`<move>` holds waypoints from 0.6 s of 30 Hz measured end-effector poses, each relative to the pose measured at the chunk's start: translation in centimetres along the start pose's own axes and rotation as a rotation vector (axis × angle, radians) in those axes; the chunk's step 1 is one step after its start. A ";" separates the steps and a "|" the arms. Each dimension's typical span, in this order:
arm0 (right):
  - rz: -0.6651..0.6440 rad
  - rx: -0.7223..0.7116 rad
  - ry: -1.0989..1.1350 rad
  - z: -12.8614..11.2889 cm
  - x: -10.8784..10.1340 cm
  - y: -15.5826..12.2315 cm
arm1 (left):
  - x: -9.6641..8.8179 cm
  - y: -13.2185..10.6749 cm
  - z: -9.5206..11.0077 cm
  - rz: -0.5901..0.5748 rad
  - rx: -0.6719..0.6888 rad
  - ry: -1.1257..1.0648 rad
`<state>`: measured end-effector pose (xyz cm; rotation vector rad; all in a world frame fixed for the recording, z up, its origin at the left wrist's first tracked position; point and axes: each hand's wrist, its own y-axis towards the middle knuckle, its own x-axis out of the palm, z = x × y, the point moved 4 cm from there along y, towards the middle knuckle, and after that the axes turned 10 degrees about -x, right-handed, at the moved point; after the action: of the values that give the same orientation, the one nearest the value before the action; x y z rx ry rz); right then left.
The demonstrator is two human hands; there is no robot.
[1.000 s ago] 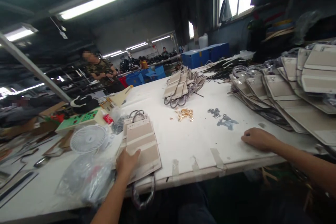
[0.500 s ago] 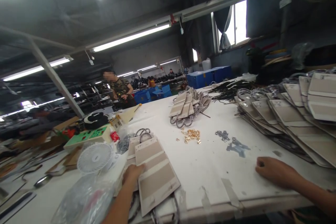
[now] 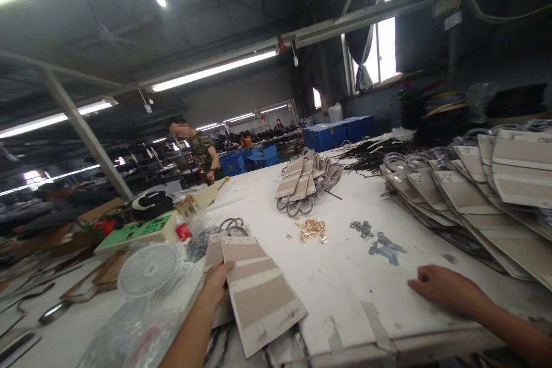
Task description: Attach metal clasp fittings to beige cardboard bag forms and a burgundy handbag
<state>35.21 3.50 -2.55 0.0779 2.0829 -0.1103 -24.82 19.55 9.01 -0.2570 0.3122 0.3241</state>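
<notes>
Left hand [image 3: 217, 283]: bare, with a smooth, rounded back
Left thumb [image 3: 229, 265]: bare, short-looking, with a round tip
Left wrist [image 3: 204, 302]: bare and a bit thinner than the arm
Left arm [image 3: 186, 334]: bare as far as it shows, long, getting wider near the bottom edge
Right hand [image 3: 446, 292]: bare, with a wide, round back
Right wrist [image 3: 483, 306]: bare, smooth at the sides
Right arm [image 3: 515, 326]: bare right up to the picture's side
Nails: too small and blurry to see well

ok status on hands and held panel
Left hand gripping beige panel, thumb on top. Right hand curled, nothing visible in it. Plastic bag beside left forearm.
</notes>
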 end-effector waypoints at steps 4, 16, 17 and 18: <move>-0.017 -0.011 0.006 -0.2 -0.3 -0.2 | 0.4 -3.7 4.1 -0.179 0.012 -0.183; -0.159 -0.341 0.960 -13.7 -3.8 -7.9 | 0.9 -22.9 6.4 -0.744 -0.170 -0.073; -0.207 -0.380 1.084 -15.5 -3.8 -9.0 | 1.6 -24.2 5.6 -0.795 -0.198 -0.057; -0.277 -0.409 1.197 -17.0 -3.6 -10.1 | 2.3 -25.3 4.8 -0.836 -0.220 -0.045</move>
<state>21.24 -4.67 9.40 -0.5155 3.2485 0.2679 -12.65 -1.60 17.62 -0.5677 0.1030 -0.4644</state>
